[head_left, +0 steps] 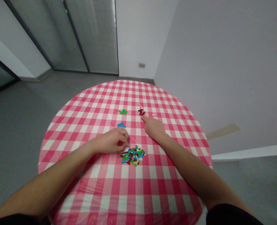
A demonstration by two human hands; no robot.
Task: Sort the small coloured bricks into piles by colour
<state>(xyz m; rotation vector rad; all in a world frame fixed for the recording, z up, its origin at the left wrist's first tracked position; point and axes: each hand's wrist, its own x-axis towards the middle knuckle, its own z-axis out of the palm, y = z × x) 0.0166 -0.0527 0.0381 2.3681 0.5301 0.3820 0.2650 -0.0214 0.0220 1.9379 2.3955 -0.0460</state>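
Observation:
Several small toy building bricks in mixed colours lie in a heap [133, 155] on the near middle of the table. My left hand [112, 140] is just above and left of this heap, its fingers curled in a pinch toward it. Whatever is between those fingertips is too small to make out. My right hand [153, 127] rests farther out, index finger stretched to the near edge of a small dark brown brick pile [141, 112]. Its other fingers are mostly hidden; no brick shows in it. Beyond my left hand lie a blue brick pile [121, 125] and a green brick pile [123, 112].
A red-and-white checked cloth [110, 187] covers the round table. A few yellow bricks [132, 119] lie between the sorted piles, and pale bits [153, 115] lie right of the brown one. A grey wall [234, 68] stands close on the right; glass partitions [82, 37] are behind.

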